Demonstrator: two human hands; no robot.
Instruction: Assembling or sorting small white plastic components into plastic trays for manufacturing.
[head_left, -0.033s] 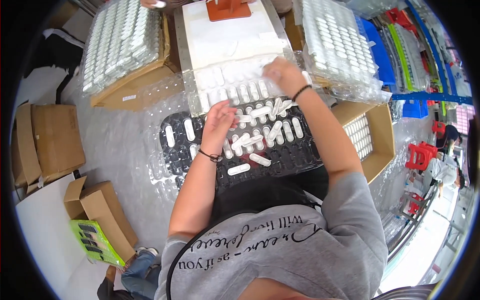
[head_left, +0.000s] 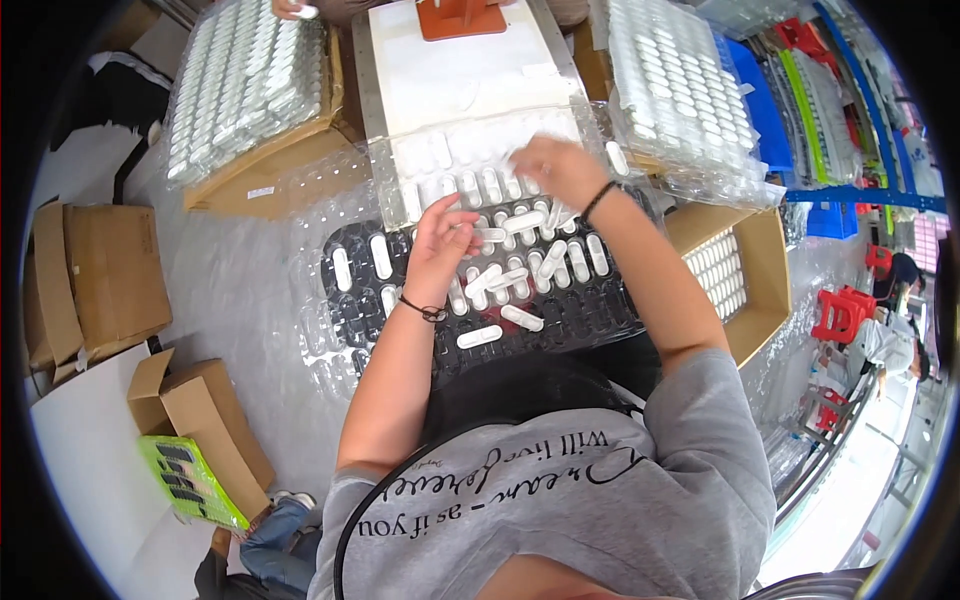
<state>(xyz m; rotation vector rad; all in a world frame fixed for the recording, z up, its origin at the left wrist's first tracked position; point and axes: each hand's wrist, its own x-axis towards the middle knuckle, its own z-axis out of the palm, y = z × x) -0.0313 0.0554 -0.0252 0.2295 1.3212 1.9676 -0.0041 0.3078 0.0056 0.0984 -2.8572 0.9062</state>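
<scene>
My left hand (head_left: 440,238) is over the near half of a clear plastic blister tray, fingers loosely bent and apart. A white oval piece (head_left: 490,235) lies right at its fingertips; I see no firm grip on it. My right hand (head_left: 560,168) is over the tray's far part, its fingers bent and smeared by motion, so what they hold is unclear. Under both hands, a black tray with oval pockets (head_left: 590,308) shows through the clear plastic. Loose white pieces (head_left: 497,282) lie heaped in the middle, while others, such as one white piece (head_left: 380,257), sit in pockets.
Stacked trays of white pieces (head_left: 245,90) stand at far left, more stacked trays (head_left: 680,75) at far right. An open carton (head_left: 765,290) is at my right. Beyond the tray lies a white board (head_left: 460,75) with an orange-brown block (head_left: 462,20). Another person's hand (head_left: 287,8) shows at top left.
My right hand has moved left and slightly nearer, uncovering a white piece at the tray's right edge. My left hand has shifted only slightly. The other person's hand has moved a little left.
</scene>
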